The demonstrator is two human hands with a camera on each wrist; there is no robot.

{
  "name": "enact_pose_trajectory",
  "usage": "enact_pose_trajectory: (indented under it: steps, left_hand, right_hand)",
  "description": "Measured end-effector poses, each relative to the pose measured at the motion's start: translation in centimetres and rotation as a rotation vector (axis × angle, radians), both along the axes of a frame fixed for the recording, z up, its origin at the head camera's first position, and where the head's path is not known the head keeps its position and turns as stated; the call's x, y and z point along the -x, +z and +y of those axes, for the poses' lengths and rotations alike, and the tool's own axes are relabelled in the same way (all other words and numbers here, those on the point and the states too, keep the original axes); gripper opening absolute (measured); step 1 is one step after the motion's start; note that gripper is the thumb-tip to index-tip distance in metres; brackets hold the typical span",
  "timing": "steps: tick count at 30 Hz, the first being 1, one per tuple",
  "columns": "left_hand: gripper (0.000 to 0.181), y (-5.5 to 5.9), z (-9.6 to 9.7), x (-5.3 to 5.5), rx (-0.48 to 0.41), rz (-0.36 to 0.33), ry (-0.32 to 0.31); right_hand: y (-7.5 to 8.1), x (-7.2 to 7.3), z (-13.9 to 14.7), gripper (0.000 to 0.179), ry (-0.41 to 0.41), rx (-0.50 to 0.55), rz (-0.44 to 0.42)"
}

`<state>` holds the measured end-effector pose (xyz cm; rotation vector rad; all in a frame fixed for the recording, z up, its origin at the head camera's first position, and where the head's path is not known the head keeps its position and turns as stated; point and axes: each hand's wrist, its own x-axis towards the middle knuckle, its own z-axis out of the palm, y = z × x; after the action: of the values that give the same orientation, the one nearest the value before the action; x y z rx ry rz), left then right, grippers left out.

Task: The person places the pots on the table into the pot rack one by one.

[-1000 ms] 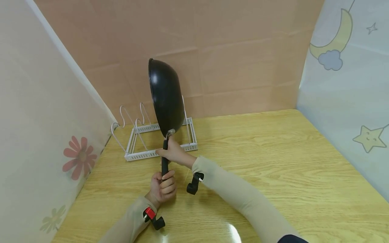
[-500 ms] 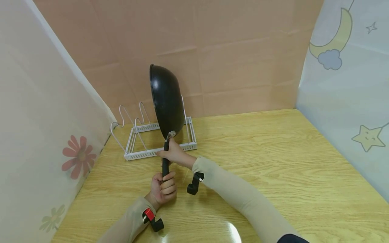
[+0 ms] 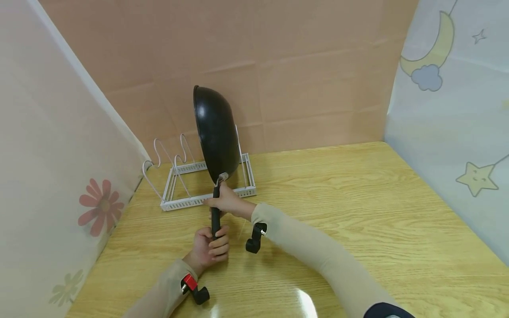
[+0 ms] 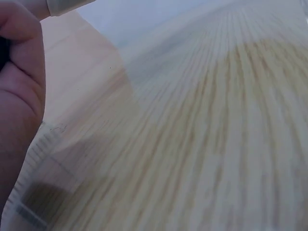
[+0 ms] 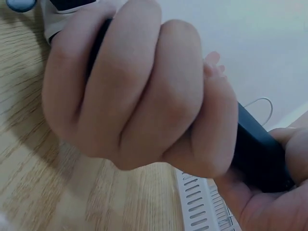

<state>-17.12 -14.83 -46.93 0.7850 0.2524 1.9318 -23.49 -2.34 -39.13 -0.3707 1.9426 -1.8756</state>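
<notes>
A black wok (image 3: pixel 216 132) stands on edge at the rack in the head view, its rounded underside facing right and its handle (image 3: pixel 216 216) pointing toward me. My right hand (image 3: pixel 229 201) grips the handle close to the metal bracket. Lower down, my left hand (image 3: pixel 208 248) holds the handle's end, fingers curled round it; the right wrist view shows those left-hand fingers (image 5: pixel 139 86) up close. Behind the wok is a white wire pan rack (image 3: pixel 187 202), partly hidden by it. Whether the wok's weight rests on the rack, I cannot tell.
Tall wire loops (image 3: pixel 159 161) rise from the rack's left part, and another wire (image 3: pixel 240 150) stands right of the wok. The wooden table (image 3: pixel 338 198) extends to the right. A brown backdrop (image 3: pixel 310 79) and printed side panels enclose it.
The wok has come down slightly toward the rack, mostly in the earlier half second. Both hands keep their hold on the handle, and the left shifts slightly. The view has turned a little.
</notes>
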Motion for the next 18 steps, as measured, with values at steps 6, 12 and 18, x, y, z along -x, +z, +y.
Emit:
enact_pose_trajectory:
  steps: [6, 12, 18]
  left_hand:
    - [0.02, 0.2, -1.0, 0.0, 0.163, 0.038, 0.085]
    - [0.026, 0.5, -1.8, 0.0, 0.294, 0.052, 0.137]
    - [0.03, 1.2, -2.5, 0.0, 0.379, 0.03, 0.222]
  right_hand:
    - [0.2, -0.2, 0.2, 0.047, 0.009, -0.009, -0.01]
    - [0.1, -0.2, 0.2, 0.04, 0.011, 0.002, 0.006]
    - [-0.2, 0.0, 0.2, 0.019, 0.029, 0.021, 0.001]
